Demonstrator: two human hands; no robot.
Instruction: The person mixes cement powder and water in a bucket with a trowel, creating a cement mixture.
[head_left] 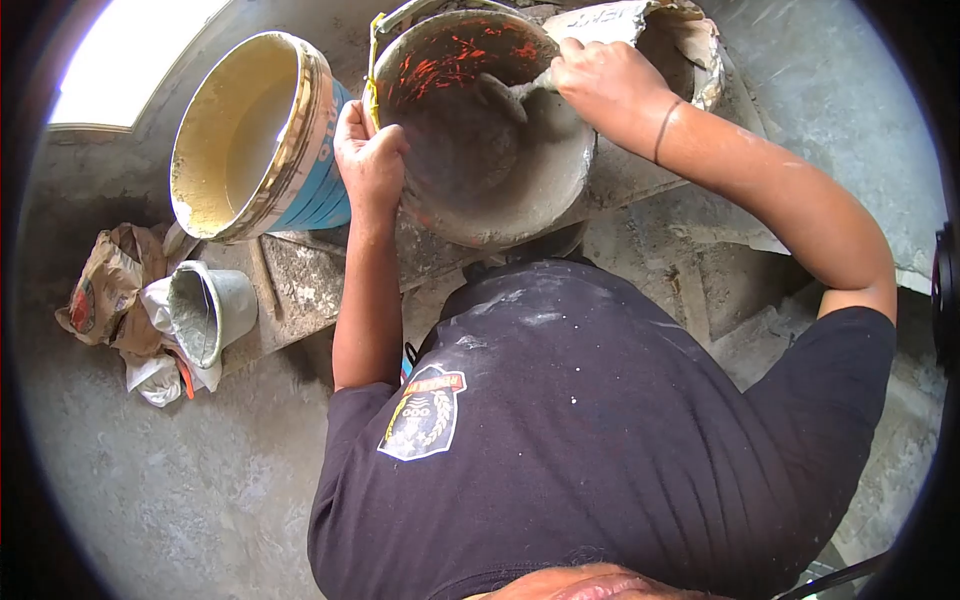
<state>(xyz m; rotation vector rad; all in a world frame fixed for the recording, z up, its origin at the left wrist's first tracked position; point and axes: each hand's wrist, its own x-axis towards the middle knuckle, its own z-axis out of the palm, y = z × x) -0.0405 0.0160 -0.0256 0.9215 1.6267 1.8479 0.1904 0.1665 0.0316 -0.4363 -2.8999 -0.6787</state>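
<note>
A cement-smeared bucket point(470, 170) with orange streaks inside is tilted toward me. My left hand point(368, 160) grips its left rim. Over the bucket's far right side, my right hand point(600, 80) is closed on the handle of a trowel point(510, 95). The trowel's blade lies inside the bucket against grey mortar. A thin black band circles my right wrist. My dark shirt fills the lower middle of the view.
A blue and white bucket point(250, 135) with a yellowish inside lies tilted at the left. A small grey pail point(210, 310) sits beside crumpled paper bags point(110, 285). A torn cement sack point(680, 40) stands behind the mortar bucket. The floor is rough concrete point(180, 480).
</note>
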